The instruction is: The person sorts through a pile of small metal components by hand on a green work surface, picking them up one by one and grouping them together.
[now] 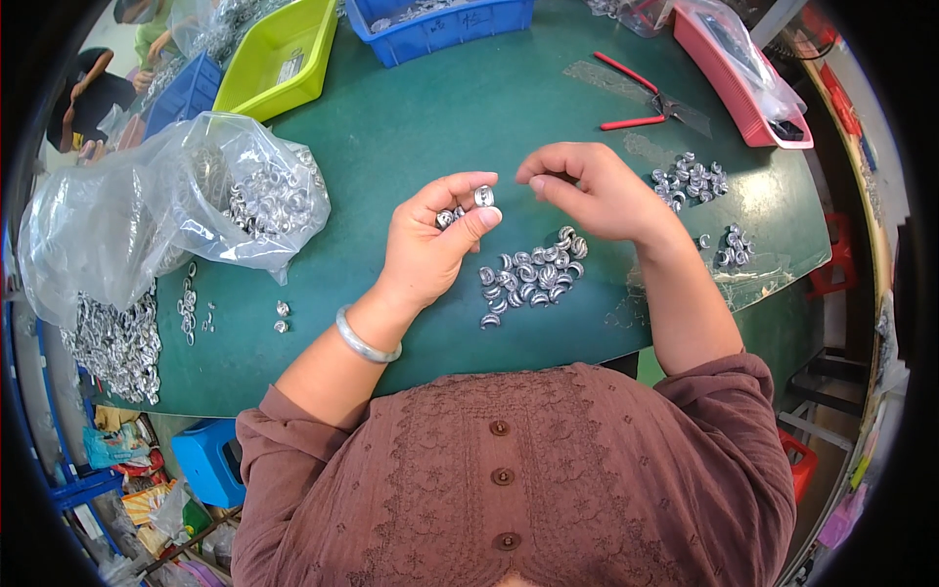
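Left hand (430,245) pinches a small silver metal ring (484,196) up off the green desk (430,108), probably for checking; right hand (587,191) curls loosely, holding nothing visible.

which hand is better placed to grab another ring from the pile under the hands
Probably the right hand: its fingers look empty and it hovers just above the pile of small metal rings. The left hand already pinches a ring.
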`<state>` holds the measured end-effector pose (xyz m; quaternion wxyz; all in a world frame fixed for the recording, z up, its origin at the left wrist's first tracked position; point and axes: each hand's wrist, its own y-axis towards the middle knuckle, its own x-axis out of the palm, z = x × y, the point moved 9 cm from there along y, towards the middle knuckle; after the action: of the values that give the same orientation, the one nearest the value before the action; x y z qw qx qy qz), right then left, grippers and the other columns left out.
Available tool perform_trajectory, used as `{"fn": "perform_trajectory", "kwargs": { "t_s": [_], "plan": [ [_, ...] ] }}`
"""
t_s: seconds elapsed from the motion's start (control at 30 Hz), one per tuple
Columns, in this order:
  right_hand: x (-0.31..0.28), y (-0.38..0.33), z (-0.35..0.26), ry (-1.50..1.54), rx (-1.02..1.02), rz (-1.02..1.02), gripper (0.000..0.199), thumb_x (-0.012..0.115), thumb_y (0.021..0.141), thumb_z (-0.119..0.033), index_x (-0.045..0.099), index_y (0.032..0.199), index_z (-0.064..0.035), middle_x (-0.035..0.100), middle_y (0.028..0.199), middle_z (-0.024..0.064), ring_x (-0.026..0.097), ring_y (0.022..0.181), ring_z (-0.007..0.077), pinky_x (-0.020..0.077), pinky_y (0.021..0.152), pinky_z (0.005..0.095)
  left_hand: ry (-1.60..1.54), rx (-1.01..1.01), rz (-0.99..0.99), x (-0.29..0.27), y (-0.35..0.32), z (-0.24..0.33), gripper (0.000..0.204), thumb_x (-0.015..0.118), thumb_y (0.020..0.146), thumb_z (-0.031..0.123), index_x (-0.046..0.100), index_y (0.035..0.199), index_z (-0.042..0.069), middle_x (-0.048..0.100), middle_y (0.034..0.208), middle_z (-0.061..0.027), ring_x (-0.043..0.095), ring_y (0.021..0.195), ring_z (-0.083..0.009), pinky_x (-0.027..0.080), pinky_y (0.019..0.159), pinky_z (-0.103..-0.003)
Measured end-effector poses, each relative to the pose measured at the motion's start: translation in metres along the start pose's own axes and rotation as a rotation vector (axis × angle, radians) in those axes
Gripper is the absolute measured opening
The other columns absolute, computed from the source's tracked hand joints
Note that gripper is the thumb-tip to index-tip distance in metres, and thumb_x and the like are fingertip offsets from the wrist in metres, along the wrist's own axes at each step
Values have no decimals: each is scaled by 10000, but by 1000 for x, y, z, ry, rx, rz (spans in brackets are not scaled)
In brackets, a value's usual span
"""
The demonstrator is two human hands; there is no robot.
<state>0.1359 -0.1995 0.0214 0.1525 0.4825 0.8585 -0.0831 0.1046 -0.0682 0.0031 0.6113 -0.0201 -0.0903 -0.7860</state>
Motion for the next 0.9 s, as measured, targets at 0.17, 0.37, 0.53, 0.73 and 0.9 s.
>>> {"fn": "perform_trajectory", "kwargs": {
  "t_s": [0.17,0.37,0.53,0.73,0.9],
  "plan": [
    [-5,-5,0,-561,-95,-128,139,541,726,-37,606,842,4,603,802,151,575,753,297,456,670,339,-99,-124,-1,1,0,-8,224,575,825,96,556,1041,40,537,738,-6,469,566,-49,339,452,-156],
    [4,-14,17,-528,25,-360,155,596,676,-2,611,831,-5,589,779,107,560,708,245,444,626,314,-420,-310,-16,-2,2,-26,163,475,869,156,512,987,51,547,795,-67,492,578,-92,349,421,-166],
    [12,-14,20,-572,36,-422,128,608,672,2,593,798,-4,562,740,94,544,682,235,435,610,308,-519,-363,-48,2,1,-29,160,471,868,176,496,957,46,550,874,-104,509,607,-121,352,409,-171],
    [6,-4,0,-401,-164,-237,113,575,731,-8,574,844,8,552,772,96,532,714,210,429,642,293,-357,-435,-20,0,-3,-38,165,517,866,201,535,801,51,554,773,-56,492,564,-92,340,413,-171],
    [9,-3,-20,-150,-241,-145,96,554,779,-12,576,867,19,540,797,55,518,733,145,418,651,263,-240,-479,-83,11,-9,-36,224,541,861,243,600,889,29,544,709,-3,462,526,-70,307,414,-169]
  ]
}}
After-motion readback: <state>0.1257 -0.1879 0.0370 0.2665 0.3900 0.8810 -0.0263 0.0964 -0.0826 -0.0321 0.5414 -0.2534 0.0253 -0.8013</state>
